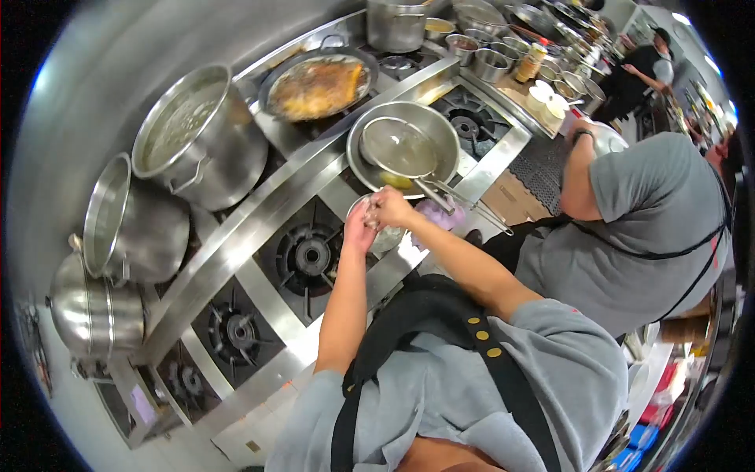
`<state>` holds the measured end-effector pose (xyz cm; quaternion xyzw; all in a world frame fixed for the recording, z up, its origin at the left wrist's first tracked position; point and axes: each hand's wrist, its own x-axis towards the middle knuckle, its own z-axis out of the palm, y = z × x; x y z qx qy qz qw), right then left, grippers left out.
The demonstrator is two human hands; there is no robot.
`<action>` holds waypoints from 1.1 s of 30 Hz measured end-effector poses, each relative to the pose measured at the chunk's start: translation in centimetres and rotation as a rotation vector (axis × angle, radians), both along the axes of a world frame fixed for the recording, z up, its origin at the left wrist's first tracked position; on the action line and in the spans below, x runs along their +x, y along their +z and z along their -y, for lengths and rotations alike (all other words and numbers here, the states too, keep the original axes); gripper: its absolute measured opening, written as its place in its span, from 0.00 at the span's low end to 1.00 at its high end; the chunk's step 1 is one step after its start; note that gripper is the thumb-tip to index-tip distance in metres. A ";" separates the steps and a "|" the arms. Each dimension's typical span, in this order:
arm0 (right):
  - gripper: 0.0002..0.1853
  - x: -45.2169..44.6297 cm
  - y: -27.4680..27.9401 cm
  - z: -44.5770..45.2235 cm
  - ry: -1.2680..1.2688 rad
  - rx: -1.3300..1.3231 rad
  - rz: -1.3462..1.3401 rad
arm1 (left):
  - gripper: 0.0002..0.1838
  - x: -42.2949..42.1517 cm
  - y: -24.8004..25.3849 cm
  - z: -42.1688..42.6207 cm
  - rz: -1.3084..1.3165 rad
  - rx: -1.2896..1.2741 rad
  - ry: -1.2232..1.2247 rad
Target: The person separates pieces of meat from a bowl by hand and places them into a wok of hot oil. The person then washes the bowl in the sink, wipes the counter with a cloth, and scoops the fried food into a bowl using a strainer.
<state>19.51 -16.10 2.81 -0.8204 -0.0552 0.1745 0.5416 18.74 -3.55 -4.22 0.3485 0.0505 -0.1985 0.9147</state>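
Note:
My left hand [360, 226] and my right hand [391, 208] meet at the front of the stove, fingers curled in against each other. Something small and pale lies between them, too hidden to name. Just beneath is a small shiny bowl [385, 240], partly covered by the hands. Beyond them stands a wide metal bowl [355, 130] with a round strainer [401, 145] resting in it, its handle pointing toward me. A yellow-green patch [395, 181] shows low in that bowl. A lilac cloth [440, 214] lies right of my hands.
A wok [271, 82] of browned food in oil sits at the back. Large steel pots [228, 149] line the left. Bare burners [312, 256] run along the front. A co-worker in a grey shirt [629, 259] stands close on my right, near a counter of containers [491, 67].

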 end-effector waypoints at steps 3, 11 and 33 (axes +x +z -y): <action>0.17 -1.3 -0.5 0.5 -0.051 0.284 0.054 | 0.11 0.2 -0.5 0.5 -0.092 -0.106 0.122; 0.08 -0.9 -0.1 1.5 0.101 -0.136 0.447 | 0.07 -1.5 -0.1 0.7 -0.145 -0.206 0.219; 0.10 -0.1 -0.4 2.8 -0.156 0.457 -0.106 | 0.13 -2.9 2.1 1.9 0.119 0.391 0.180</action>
